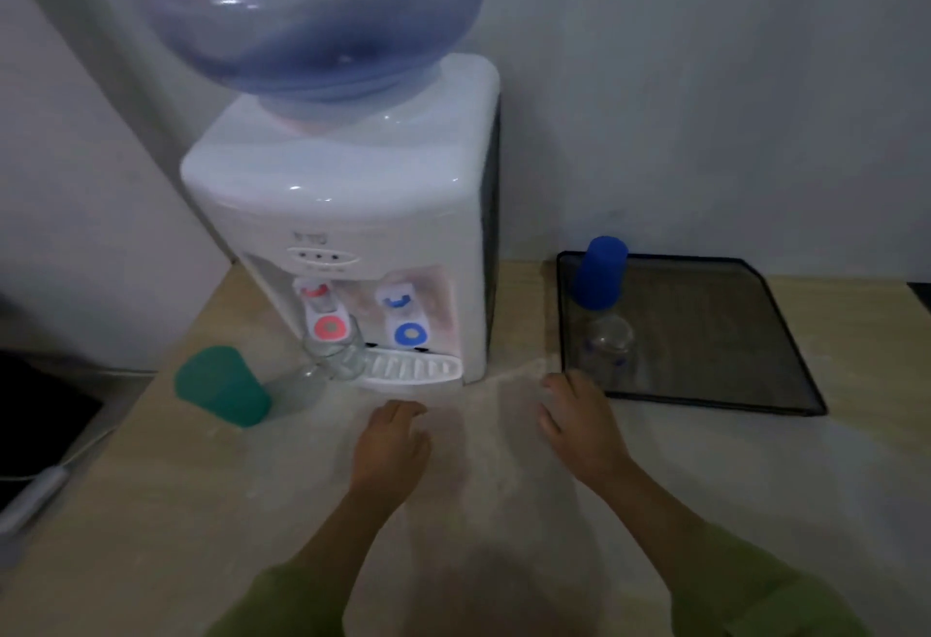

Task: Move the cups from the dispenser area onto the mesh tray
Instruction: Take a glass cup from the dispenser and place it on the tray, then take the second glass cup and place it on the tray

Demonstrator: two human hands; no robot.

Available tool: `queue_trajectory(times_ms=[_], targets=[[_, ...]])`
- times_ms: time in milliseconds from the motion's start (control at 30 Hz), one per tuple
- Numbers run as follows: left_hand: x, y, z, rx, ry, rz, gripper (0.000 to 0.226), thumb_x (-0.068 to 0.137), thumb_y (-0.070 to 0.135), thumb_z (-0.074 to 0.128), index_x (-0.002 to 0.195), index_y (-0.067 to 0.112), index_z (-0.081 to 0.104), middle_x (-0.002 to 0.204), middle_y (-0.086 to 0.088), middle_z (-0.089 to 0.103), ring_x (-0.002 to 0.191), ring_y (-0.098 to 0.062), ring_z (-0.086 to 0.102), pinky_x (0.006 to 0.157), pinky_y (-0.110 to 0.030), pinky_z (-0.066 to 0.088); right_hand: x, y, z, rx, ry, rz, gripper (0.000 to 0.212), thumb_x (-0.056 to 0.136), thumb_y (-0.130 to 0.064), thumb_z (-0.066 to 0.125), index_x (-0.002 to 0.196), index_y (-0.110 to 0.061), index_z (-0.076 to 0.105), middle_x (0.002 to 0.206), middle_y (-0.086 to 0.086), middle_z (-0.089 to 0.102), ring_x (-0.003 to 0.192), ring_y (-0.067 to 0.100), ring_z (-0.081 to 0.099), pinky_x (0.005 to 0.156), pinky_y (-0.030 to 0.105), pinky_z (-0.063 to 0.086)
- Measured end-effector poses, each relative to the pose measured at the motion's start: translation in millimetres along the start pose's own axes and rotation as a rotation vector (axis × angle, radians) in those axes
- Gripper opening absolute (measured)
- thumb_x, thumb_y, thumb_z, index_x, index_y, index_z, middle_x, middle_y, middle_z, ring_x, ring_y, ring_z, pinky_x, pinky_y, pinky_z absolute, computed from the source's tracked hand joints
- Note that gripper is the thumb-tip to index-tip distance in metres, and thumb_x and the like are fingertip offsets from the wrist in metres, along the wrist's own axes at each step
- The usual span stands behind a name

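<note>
A black mesh tray [730, 334] lies on the counter right of the white water dispenser [352, 193]. A blue cup [602, 273] stands upside down at the tray's far left corner, with a clear glass [607, 349] just in front of it. On the drip tray's [413, 367] left end, under the red tap, stands a clear glass [335, 351]. Another clear glass [302, 387] and a green cup [224, 387] sit on the counter to the left. My left hand [390, 445] hovers before the drip tray, holding nothing. My right hand [579, 424] is empty beside the tray's near left corner.
A large blue water bottle [312, 11] tops the dispenser. A dark device with a white cable [45, 435] lies at the counter's left edge. The wall runs behind everything. The pale counter [201, 510] extends toward me.
</note>
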State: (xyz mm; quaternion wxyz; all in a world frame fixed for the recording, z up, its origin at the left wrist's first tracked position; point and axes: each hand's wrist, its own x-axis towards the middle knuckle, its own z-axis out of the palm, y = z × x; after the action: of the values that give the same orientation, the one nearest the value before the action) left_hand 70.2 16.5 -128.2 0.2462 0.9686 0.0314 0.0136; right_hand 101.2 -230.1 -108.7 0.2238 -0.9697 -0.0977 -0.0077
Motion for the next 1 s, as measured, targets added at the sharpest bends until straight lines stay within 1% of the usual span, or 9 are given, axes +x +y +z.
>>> queue_trajectory(times_ms=[100,200,333,400,500,633,767,867,1000], targets=[[-9,-45,-18,0.031,0.037,-0.115,0.031,0.082,0.016,0.062,0.112,0.014,0.064,0.119,-0.011,0.063,0.11,-0.03,0.055,0.096,-0.038,0.044,10,-49,22,0.06,-0.081,-0.062,0.036,0.087,-0.022,0.053,0.121,-0.01,0.052,0.116,0.012,0.056,0.105,0.03,0.053,0.09,0.04,0.043],[-15,-84,-32,0.057,0.028,-0.168,0.037,0.083,0.018,0.063,0.119,0.011,0.06,0.126,-0.014,0.059,0.115,-0.033,0.052,0.1,-0.04,0.041,23,-93,41,0.151,-0.141,-0.073,0.047,0.085,-0.024,0.057,0.129,-0.011,0.047,0.125,0.013,0.054,0.114,0.029,0.051,0.096,0.038,0.042],[-15,-127,-43,0.177,-0.113,-0.101,0.058,0.086,0.031,0.06,0.137,0.009,0.042,0.147,-0.014,0.04,0.136,-0.031,0.035,0.113,-0.04,0.029,44,-142,62,0.324,-0.191,-0.036,0.063,0.083,-0.03,0.065,0.138,-0.013,0.04,0.139,0.011,0.047,0.126,0.027,0.044,0.104,0.036,0.038],[-15,-140,-43,0.268,-0.166,-0.048,0.062,0.09,0.039,0.052,0.143,0.014,0.033,0.155,-0.008,0.029,0.142,-0.027,0.026,0.116,-0.041,0.025,56,-163,70,0.429,-0.167,-0.012,0.063,0.082,-0.031,0.068,0.136,-0.013,0.04,0.135,0.01,0.05,0.124,0.025,0.047,0.1,0.032,0.038],[-14,-147,-39,0.266,-0.162,-0.049,0.061,0.091,0.046,0.047,0.144,0.021,0.031,0.157,-0.003,0.025,0.145,-0.025,0.021,0.118,-0.044,0.022,74,-188,80,0.553,-0.128,0.044,0.066,0.08,-0.03,0.071,0.135,-0.013,0.04,0.134,0.01,0.051,0.122,0.024,0.049,0.095,0.028,0.038],[-15,-151,-31,0.231,-0.158,-0.086,0.062,0.091,0.052,0.042,0.145,0.027,0.026,0.159,0.0,0.018,0.147,-0.022,0.012,0.12,-0.044,0.013,95,-205,92,0.619,-0.072,0.12,0.065,0.076,-0.028,0.074,0.131,-0.013,0.041,0.132,0.01,0.052,0.12,0.025,0.051,0.092,0.027,0.04],[-17,-155,-23,0.217,-0.168,-0.104,0.065,0.091,0.057,0.034,0.147,0.03,0.018,0.161,0.001,0.011,0.148,-0.022,0.004,0.12,-0.047,0.006,105,-211,103,0.74,-0.095,0.18,0.076,0.069,-0.032,0.08,0.132,-0.02,0.039,0.136,0.004,0.05,0.125,0.022,0.048,0.103,0.034,0.043],[-16,-156,-22,0.211,-0.179,-0.104,0.066,0.091,0.059,0.032,0.148,0.031,0.015,0.161,0.001,0.008,0.148,-0.021,0.001,0.119,-0.046,0.002,108,-212,108,0.841,-0.08,0.195,0.079,0.065,-0.031,0.083,0.13,-0.026,0.038,0.136,-0.002,0.051,0.126,0.018,0.048,0.097,0.025,0.039],[-17,-153,-23,0.221,-0.197,-0.113,0.067,0.091,0.059,0.032,0.148,0.03,0.012,0.162,0.001,0.006,0.148,-0.022,-0.001,0.119,-0.047,0.001,107,-210,110,0.82,-0.04,0.185,0.077,0.064,-0.032,0.084,0.128,-0.026,0.04,0.134,-0.001,0.054,0.123,0.015,0.049,0.095,0.023,0.038]])
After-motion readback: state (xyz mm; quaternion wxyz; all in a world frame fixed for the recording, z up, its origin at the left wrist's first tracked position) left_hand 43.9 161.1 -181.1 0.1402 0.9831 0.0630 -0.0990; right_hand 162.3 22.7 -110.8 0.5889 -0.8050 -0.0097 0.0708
